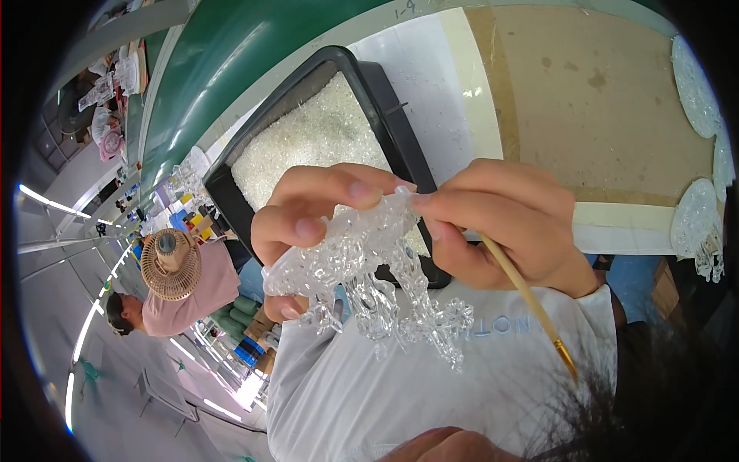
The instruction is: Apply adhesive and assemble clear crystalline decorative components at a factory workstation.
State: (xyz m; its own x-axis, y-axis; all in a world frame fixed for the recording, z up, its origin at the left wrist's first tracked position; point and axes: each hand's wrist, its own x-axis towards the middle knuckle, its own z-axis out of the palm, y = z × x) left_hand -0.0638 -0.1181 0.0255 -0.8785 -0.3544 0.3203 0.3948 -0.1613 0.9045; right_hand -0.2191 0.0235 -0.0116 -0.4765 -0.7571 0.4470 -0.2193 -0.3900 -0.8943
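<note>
My left hand (312, 204) is curled round a clear, glassy decorative piece (362, 250) with lumpy, branching parts that hang down in front of my shirt. The fingertips press along its upper edge. My right hand (504, 223) is closed, its thumb and index fingertips meeting at the upper right end of the piece. A thin paintbrush (531, 300) with a wooden handle and gold ferrule sits in that hand, slanting down to the right. Whatever else the right fingertips pinch is too small to tell. Behind both hands stands a black tray (377, 100) of clear, glittery granules (308, 142), partly hidden by my left hand.
A brown board (593, 92) with pale taped edges lies at the right. Several clear textured pieces (695, 219) rest along its right side. White paper (427, 100) lies beside the tray. Beyond the green surface (231, 58), a fan (171, 264) and a person in pink (196, 296) appear at left.
</note>
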